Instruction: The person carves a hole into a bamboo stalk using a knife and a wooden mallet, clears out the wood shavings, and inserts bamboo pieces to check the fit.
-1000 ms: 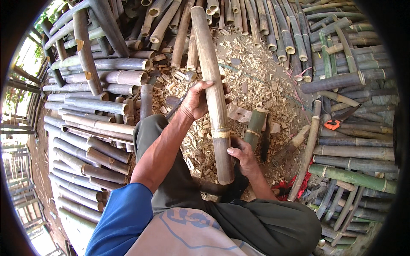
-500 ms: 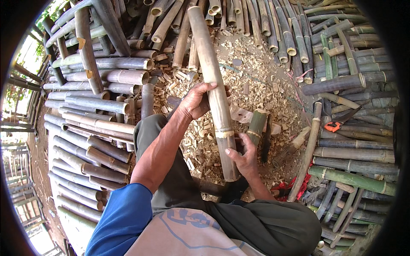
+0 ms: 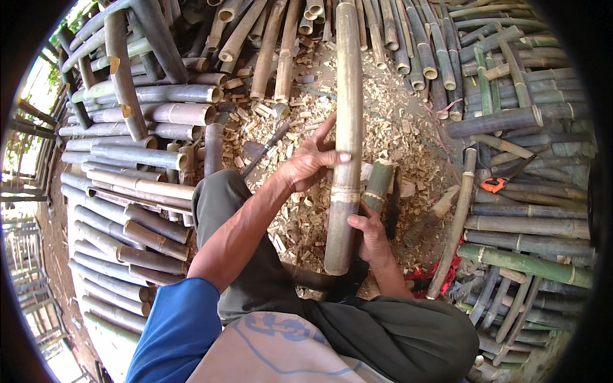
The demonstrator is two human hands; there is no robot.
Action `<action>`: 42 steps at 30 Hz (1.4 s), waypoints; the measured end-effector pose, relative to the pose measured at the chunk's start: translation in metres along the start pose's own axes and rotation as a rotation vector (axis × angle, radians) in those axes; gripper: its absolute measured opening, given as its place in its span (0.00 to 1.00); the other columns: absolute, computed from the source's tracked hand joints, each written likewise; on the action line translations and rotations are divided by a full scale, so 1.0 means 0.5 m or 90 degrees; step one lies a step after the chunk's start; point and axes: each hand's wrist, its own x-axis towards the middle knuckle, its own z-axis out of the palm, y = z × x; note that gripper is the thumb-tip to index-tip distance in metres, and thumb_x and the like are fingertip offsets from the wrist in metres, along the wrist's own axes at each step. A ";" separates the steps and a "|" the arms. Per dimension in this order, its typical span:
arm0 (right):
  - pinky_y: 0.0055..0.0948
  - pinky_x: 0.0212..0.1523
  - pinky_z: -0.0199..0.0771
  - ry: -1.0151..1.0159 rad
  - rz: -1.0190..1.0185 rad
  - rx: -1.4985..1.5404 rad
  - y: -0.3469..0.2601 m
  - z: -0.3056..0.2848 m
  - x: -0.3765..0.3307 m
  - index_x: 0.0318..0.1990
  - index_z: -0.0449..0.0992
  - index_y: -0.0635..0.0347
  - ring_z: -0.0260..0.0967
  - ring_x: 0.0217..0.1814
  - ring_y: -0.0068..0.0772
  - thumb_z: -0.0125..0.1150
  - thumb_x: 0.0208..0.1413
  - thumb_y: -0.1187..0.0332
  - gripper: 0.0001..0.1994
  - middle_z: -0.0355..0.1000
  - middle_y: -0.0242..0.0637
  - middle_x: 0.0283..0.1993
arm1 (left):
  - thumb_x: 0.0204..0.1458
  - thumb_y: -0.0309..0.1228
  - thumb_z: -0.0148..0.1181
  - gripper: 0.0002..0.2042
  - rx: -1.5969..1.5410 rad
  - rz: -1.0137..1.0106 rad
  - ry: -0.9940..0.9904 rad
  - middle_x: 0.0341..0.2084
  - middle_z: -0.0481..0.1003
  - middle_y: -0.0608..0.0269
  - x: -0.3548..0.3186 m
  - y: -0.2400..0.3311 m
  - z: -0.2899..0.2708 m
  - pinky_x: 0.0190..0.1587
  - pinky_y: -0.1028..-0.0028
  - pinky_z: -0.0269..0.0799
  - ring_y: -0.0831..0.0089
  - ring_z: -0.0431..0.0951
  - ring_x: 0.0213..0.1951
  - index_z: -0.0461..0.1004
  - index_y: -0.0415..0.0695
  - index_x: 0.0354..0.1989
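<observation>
A thick, pale brown bamboo pole point(image 3: 348, 96) stands nearly upright before me, its lower end between my knees. At its middle, my left hand point(image 3: 308, 165) lays its thumb over the pole while the index finger stretches away; its other fingers are partly hidden. Lower down, below the ringed joint, my right hand point(image 3: 372, 237) holds the pole from the right side, thumb in front and fingers mostly behind it. Just beyond the right hand is a short green bamboo piece point(image 3: 380, 179). A long, narrow dark tool point(image 3: 265, 150) lies on the chips left of the pole.
Wood chips point(image 3: 306, 223) cover the ground ahead. Cut bamboo is stacked at left point(image 3: 140, 198), at the far side point(image 3: 274, 57) and at right point(image 3: 530, 226). A saw with an orange handle point(image 3: 493, 184) rests on the right stack. A thin bamboo pole point(image 3: 454, 230) leans beside it.
The pole has swung from a leftward tilt to nearly upright, its top moving right. My left hand has shifted down along it and its index finger has stretched out. The dark tool is now uncovered.
</observation>
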 end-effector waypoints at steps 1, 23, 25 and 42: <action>0.37 0.51 0.78 -0.023 0.022 0.057 -0.016 -0.003 -0.006 0.65 0.66 0.67 0.76 0.48 0.38 0.66 0.51 0.56 0.36 0.75 0.45 0.53 | 0.48 0.24 0.77 0.55 -0.048 -0.019 -0.053 0.60 0.71 0.43 -0.004 -0.004 0.002 0.58 0.51 0.79 0.54 0.75 0.59 0.42 0.53 0.80; 0.41 0.51 0.82 -0.030 0.042 0.075 -0.026 -0.029 0.009 0.64 0.68 0.67 0.80 0.48 0.43 0.66 0.48 0.61 0.35 0.77 0.49 0.51 | 0.36 0.23 0.83 0.55 0.019 0.036 -0.073 0.62 0.71 0.49 0.013 -0.002 0.005 0.67 0.55 0.68 0.58 0.71 0.64 0.54 0.43 0.76; 0.39 0.51 0.81 -0.047 0.034 0.067 -0.036 -0.028 0.007 0.64 0.68 0.67 0.79 0.47 0.40 0.65 0.50 0.61 0.33 0.77 0.47 0.51 | 0.36 0.24 0.83 0.56 0.033 0.045 -0.056 0.62 0.71 0.48 0.012 -0.005 0.004 0.66 0.56 0.70 0.58 0.72 0.62 0.53 0.42 0.77; 0.31 0.52 0.74 0.065 -0.183 -0.308 -0.063 -0.033 0.039 0.60 0.74 0.69 0.73 0.49 0.27 0.62 0.65 0.54 0.27 0.78 0.42 0.48 | 0.38 0.24 0.82 0.53 0.059 0.086 -0.018 0.57 0.74 0.51 0.017 -0.013 0.012 0.64 0.57 0.72 0.60 0.75 0.59 0.55 0.41 0.75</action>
